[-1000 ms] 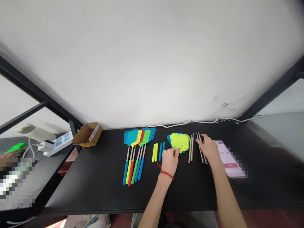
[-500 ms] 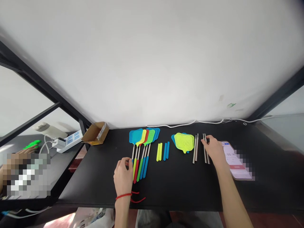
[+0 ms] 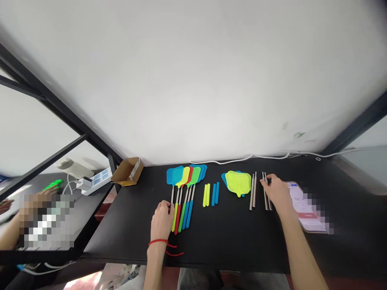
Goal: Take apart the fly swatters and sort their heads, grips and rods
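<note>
Left hand bends its fingers over the leftmost swatter of 6, right hand over right-side rods; whether either grasps, I cannot tell. Between lie 2 yellow tubes and 2 blue tubes, apparently paired to keep colours apart.

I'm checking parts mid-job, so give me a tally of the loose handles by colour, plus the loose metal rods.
Loose yellow handles: 2
Loose blue handles: 2
Loose metal rods: 4, one pair partly behind the right hand
Total: 8
</note>
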A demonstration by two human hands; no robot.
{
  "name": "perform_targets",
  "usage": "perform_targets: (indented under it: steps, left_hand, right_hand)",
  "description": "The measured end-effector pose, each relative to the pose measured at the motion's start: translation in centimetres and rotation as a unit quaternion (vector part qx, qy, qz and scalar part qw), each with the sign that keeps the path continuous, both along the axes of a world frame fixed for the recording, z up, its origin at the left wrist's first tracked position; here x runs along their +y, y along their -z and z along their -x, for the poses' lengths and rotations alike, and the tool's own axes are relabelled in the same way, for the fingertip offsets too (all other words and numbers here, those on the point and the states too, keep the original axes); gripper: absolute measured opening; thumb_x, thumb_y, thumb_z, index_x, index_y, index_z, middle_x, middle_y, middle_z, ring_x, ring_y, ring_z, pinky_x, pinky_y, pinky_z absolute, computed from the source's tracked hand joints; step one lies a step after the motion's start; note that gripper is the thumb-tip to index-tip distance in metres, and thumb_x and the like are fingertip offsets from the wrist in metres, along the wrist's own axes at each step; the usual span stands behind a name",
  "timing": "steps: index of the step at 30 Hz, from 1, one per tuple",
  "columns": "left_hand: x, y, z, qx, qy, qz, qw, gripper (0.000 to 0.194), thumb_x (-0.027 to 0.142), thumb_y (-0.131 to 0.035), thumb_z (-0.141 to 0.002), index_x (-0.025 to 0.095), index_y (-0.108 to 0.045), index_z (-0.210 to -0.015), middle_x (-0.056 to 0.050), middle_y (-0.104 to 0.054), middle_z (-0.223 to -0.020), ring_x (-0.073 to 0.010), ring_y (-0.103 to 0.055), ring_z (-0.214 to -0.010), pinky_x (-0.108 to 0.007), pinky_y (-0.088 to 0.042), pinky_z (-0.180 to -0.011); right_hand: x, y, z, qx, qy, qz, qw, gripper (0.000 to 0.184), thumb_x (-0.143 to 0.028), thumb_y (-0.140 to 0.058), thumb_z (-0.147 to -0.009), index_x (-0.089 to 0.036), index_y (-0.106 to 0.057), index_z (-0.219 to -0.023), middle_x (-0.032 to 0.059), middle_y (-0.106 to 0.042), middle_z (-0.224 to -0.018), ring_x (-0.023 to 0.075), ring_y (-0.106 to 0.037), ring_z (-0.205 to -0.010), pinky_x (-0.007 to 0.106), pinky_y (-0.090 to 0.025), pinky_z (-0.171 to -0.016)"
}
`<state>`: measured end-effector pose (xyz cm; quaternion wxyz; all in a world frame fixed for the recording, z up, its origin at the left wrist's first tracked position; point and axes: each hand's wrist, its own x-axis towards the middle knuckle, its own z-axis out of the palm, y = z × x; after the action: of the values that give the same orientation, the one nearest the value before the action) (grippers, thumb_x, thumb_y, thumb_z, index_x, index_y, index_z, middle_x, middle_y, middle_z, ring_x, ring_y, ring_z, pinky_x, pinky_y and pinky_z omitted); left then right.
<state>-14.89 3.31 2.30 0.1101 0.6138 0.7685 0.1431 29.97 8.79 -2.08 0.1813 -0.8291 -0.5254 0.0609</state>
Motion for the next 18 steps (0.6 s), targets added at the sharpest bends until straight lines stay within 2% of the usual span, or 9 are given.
perform_targets:
  steps: [4, 9, 14, 18]
  left_hand:
    - [0.3, 0.6, 0.4, -0.010, -0.002, -0.010, 1.000, 0.018, 0.031, -0.043, -0.096, 0.022, -0.047, -0.081, -0.007, -0.062, -0.090, -0.0251, -0.064, -0.084, -0.031, -0.041, -0.066]
    - [-0.6, 1.0, 1.0, -0.035, -0.022, -0.087, 0.995, 0.016, 0.035, -0.041, -0.094, 0.023, -0.046, -0.085, -0.007, -0.062, -0.087, -0.0266, -0.065, -0.083, -0.032, -0.043, -0.065]
    - [-1.5, -0.7, 0.6, -0.066, -0.026, -0.163, 0.984, 0.023, 0.044, -0.044, -0.093, 0.022, -0.051, -0.088, -0.004, -0.060, -0.078, -0.0228, -0.059, -0.068, -0.031, -0.042, -0.061]
    - [-2.1, -2.7, -2.1, -0.141, 0.002, -0.151, 0.978, 0.024, 0.045, -0.046, -0.095, 0.022, -0.053, -0.094, 0.003, -0.049, -0.063, -0.0180, -0.050, -0.055, -0.029, -0.038, -0.057]
  right_hand:
    - [0.0, 0.1, -0.1, -0.003, 0.001, 0.000, 1.000, 0.040, -0.043, -0.051, -0.096, -0.012, -0.063, -0.118, 0.0146, -0.073, -0.088, 0.0340, -0.069, -0.089, 0.038, -0.044, -0.072]
    - [0.0, -0.1, 0.1, 0.001, 0.008, 0.006, 1.000, 0.040, -0.043, -0.052, -0.095, -0.012, -0.063, -0.117, 0.0145, -0.073, -0.087, 0.0346, -0.069, -0.089, 0.038, -0.044, -0.071]
    - [-0.3, -0.5, 0.5, 0.015, 0.018, -0.006, 1.000, 0.040, -0.044, -0.053, -0.094, -0.012, -0.064, -0.115, 0.0151, -0.071, -0.089, 0.0338, -0.067, -0.090, 0.038, -0.044, -0.073]
    - [-0.5, -1.6, 1.0, 0.015, 0.020, -0.066, 0.998, 0.039, -0.044, -0.053, -0.094, -0.012, -0.065, -0.113, 0.0136, -0.068, -0.086, 0.0316, -0.065, -0.086, 0.038, -0.044, -0.074]
